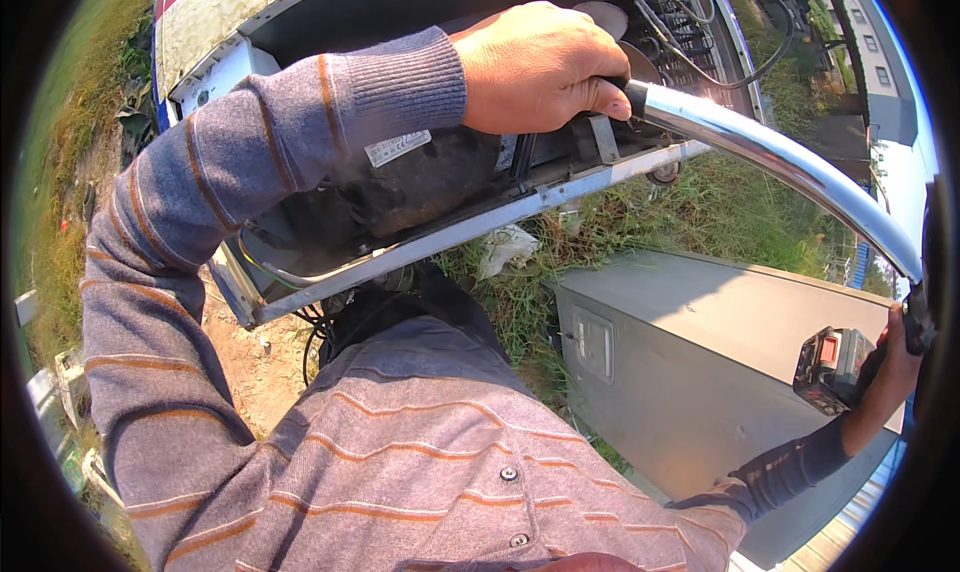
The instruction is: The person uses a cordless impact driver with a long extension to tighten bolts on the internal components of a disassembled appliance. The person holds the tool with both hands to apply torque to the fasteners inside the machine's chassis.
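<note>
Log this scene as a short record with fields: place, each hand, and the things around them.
place: outdoors, grass and bare dirt
left hand: closed around the end of a curved chrome bar
right hand: grips the bar's far end, beside a black switch unit with a red button
nearby: opened machine housing with wires; grey metal box

right hand (893,364) half cut off at rim

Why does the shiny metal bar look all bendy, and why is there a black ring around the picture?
In the head view, the fisheye lens curves straight edges near the rim, so the chrome handlebar may look more bent than it is; the black ring is the lens border. Strong sunlight gives bright glare on the bar and on the left hand; the right hand at the edge looks squashed and shaded.
</note>
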`<state>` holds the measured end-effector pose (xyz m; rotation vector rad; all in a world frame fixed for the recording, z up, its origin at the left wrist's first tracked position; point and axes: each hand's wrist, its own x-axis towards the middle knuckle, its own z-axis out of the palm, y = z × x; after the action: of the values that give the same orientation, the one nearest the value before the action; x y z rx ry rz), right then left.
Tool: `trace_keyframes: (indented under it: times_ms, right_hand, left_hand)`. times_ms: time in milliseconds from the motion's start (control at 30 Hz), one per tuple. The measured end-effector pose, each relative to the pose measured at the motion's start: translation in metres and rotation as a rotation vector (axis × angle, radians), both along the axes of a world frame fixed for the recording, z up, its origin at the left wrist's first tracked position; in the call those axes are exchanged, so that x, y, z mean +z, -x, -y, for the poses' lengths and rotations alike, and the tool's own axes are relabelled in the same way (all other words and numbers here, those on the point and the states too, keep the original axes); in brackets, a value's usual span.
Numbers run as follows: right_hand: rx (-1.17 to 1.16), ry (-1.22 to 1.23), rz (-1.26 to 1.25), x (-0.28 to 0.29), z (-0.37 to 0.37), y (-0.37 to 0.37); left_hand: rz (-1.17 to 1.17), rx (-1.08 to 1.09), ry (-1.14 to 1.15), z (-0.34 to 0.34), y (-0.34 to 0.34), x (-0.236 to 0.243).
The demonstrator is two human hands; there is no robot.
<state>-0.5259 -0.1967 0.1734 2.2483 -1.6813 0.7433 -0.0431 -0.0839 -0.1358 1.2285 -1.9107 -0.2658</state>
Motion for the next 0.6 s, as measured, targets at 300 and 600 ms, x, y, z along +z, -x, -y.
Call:
trace_keyframes:
  times_ms: [300, 600]
  right_hand:
    - [0.056, 0.098, -0.175, 0.010, 0.016, -0.029]
    - [0.238, 0.043, -0.099, 0.001, 0.050, -0.057]
  left_hand:
    - [-0.008, 0.038, -0.083, 0.009, 0.008, -0.009]
    - [-0.179, 0.035, -0.176, 0.005, -0.005, -0.021]
